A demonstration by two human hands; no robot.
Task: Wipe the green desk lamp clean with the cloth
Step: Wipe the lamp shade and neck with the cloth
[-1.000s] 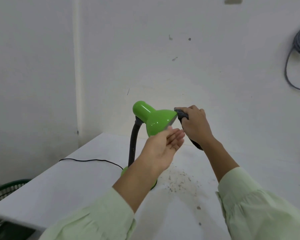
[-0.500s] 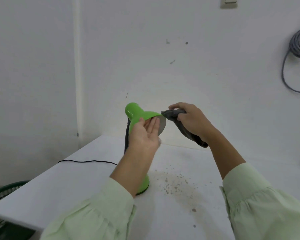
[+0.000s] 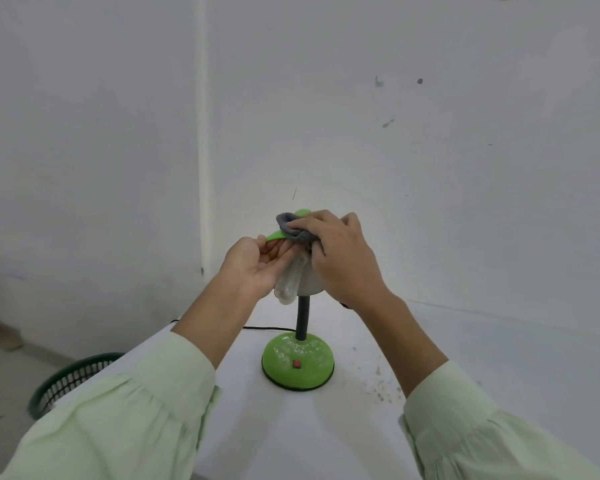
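The green desk lamp stands on the white table [image 3: 499, 375], its round base [image 3: 298, 363] with a red switch facing me and a black flexible neck [image 3: 302, 318] rising from it. The shade now opens toward me, showing a white bulb [image 3: 289, 284]; only a strip of the shade's green rim [image 3: 274, 235] shows. My left hand [image 3: 257, 265] grips the shade's left rim. My right hand [image 3: 340, 258] presses a grey cloth [image 3: 291, 228] onto the top edge of the shade and hides the shade's right side.
A black power cord [image 3: 264, 328] runs left from the lamp base. Dark specks [image 3: 378, 379] lie on the table right of the base. A dark green mesh basket [image 3: 70, 379] sits on the floor at the left. White walls meet behind the table.
The lamp shade has turned from pointing right to opening toward me, and the base now stands in mid view. My right hand brought the cloth onto the shade's top edge; my left hand shifted to the rim.
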